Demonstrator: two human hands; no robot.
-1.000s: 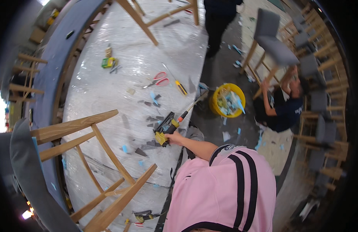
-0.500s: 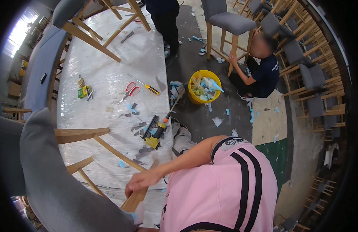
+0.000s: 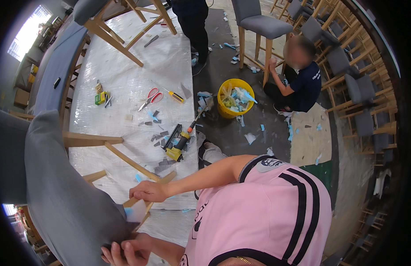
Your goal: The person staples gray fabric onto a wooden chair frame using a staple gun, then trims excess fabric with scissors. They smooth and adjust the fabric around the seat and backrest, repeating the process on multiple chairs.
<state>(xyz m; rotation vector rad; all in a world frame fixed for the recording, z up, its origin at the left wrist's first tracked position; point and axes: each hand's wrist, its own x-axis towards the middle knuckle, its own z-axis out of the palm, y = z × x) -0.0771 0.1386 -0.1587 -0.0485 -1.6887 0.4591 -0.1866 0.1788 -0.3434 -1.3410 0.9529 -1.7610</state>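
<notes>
A grey upholstered chair (image 3: 68,190) lies tipped on the table at lower left, its wooden legs pointing toward the table's middle. My right hand (image 3: 148,190) is closed around one of those wooden legs (image 3: 167,177). Lower down, my left hand (image 3: 127,251) has its fingers curled at the corner of the grey upholstery, pinching dark cloth there; its exact grip is partly hidden. Between the two hands a white-and-blue scrap (image 3: 135,213) sticks out beside the seat.
On the plastic-covered table (image 3: 103,126) lie a yellow-black staple gun (image 3: 178,144), red-handled scissors (image 3: 151,98), a yellow-handled screwdriver (image 3: 174,95) and grey scraps. A yellow bucket (image 3: 223,111) of scraps stands on the floor. A co-worker (image 3: 298,80) crouches by another chair (image 3: 263,26); another person (image 3: 192,35) stands.
My left hand has come into view at the upholstery corner. My right hand has shifted up and slightly left along the leg. The chair has tilted a little.
</notes>
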